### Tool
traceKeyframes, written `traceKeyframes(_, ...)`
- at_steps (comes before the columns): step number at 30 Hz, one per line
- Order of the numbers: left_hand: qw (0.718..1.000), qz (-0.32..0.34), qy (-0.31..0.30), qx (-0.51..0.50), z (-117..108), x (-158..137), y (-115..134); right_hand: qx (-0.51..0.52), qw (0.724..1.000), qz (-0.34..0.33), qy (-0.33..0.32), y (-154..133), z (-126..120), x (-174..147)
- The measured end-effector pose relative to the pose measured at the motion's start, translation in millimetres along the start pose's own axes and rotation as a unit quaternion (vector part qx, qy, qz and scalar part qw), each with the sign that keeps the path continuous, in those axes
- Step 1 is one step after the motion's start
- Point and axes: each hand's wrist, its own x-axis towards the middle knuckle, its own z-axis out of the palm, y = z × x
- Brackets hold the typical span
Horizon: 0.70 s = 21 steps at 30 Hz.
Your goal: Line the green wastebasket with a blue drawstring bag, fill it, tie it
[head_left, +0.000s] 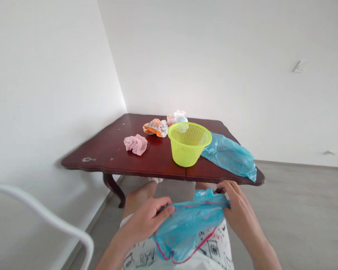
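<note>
Over my lap a blue plastic bag (190, 221) with a pink drawstring edge is stretched between both hands. My left hand (152, 215) pinches its left side between thumb and fingers. At the right end, my right hand (236, 204) is closed on the bag's rim. Beyond my hands, a yellow-green perforated plastic basket (187, 152) stands upright near the table's front edge. Another blue plastic bag (228, 153) lies spread to the right of the basket, partly behind it.
The dark red wooden table (107, 150) holds a crumpled pink cloth (136, 144), an orange-and-white crumpled plastic bag (156, 128) and a whitish crumpled bag (177, 117). White walls meet behind it. A white curved tube (53, 221) crosses the lower left.
</note>
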Motion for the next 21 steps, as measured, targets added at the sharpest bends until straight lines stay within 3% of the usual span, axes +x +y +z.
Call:
traceKeyframes(5,0.995,0.019,-0.095,0.032,-26,-15,-18,-0.018,0.998,0.057,-0.019,26,-22,-11)
traceKeyframes(9,0.997,0.026,-0.028,0.070,-30,-19,-36,-0.070,0.994,0.046,0.065,29,-25,-32)
traceKeyframes(11,0.997,0.019,0.013,0.077,-26,-15,-37,-0.032,0.997,-0.031,0.069,10,-14,-43)
traceKeyframes(13,0.996,0.032,0.033,0.078,-19,-9,-30,0.094,0.985,-0.141,-0.007,-21,2,-52)
traceKeyframes(15,0.996,0.058,0.027,0.061,-9,-2,-18,0.235,0.932,-0.242,-0.133,-56,18,-54)
traceKeyframes(16,0.996,0.070,0.016,0.046,-3,1,-11,0.260,0.916,-0.256,-0.168,-71,25,-52)
traceKeyframes(17,0.996,0.080,0.002,0.029,4,3,-4,0.259,0.920,-0.240,-0.169,-83,29,-48)
traceKeyframes(21,0.994,0.099,-0.021,-0.036,34,-2,7,0.201,0.966,-0.143,-0.073,-101,28,-16)
